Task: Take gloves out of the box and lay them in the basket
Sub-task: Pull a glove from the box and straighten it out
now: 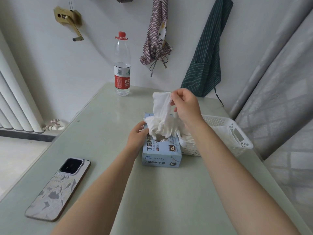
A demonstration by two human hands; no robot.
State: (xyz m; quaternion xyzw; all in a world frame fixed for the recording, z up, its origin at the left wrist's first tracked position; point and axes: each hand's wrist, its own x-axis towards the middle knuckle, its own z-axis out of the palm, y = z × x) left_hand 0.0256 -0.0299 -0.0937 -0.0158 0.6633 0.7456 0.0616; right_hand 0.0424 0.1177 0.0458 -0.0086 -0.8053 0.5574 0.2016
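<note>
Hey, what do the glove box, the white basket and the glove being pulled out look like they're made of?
Glove box: thin printed cardboard, pale blue and matte, with crisp folded edges.
White basket: probably moulded plastic, slightly glossy, with perforated walls and a cut-out handle.
White glove, pinched by the right hand: thin, crinkled, semi-translucent film; the box print reads nitrile.
</note>
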